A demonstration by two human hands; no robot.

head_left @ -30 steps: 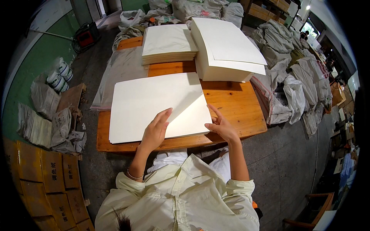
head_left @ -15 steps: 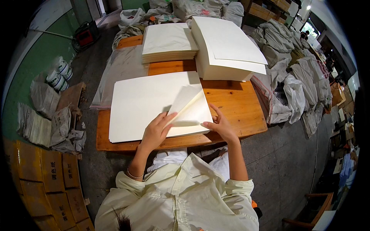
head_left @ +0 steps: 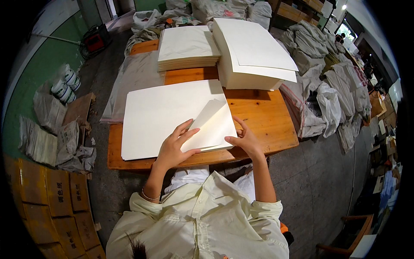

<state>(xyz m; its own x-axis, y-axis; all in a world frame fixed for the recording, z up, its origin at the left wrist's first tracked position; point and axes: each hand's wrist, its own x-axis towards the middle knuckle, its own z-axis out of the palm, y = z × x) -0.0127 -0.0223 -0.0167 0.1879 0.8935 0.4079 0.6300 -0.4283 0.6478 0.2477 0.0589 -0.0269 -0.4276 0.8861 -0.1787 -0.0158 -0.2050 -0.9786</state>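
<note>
A low stack of large white paper sheets (head_left: pixel 159 108) lies at the front of the wooden table. Near its right side, a lifted paper flap (head_left: pixel 208 113) is bent back toward the left. My left hand (head_left: pixel 176 144) rests on the sheets at the flap's lower end, fingers spread and thumb pointing right. At the stack's front right corner is my right hand (head_left: pixel 248 140), its thumb at the paper edge and its index finger stretched out apart. Neither hand visibly grips a sheet.
Behind stand a shorter paper stack (head_left: pixel 189 43) and a tall paper stack (head_left: pixel 258 47). Clear plastic sheeting (head_left: pixel 136 82) covers the left of the wooden table (head_left: pixel 263 112). Sacks (head_left: pixel 332 103) crowd the right; cartons (head_left: pixel 58 190) stand at lower left.
The bent-back flap has become narrower, and the paper below it lies flatter. My left thumb has moved down and right, away from the fingers. My right hand has hardly moved.
</note>
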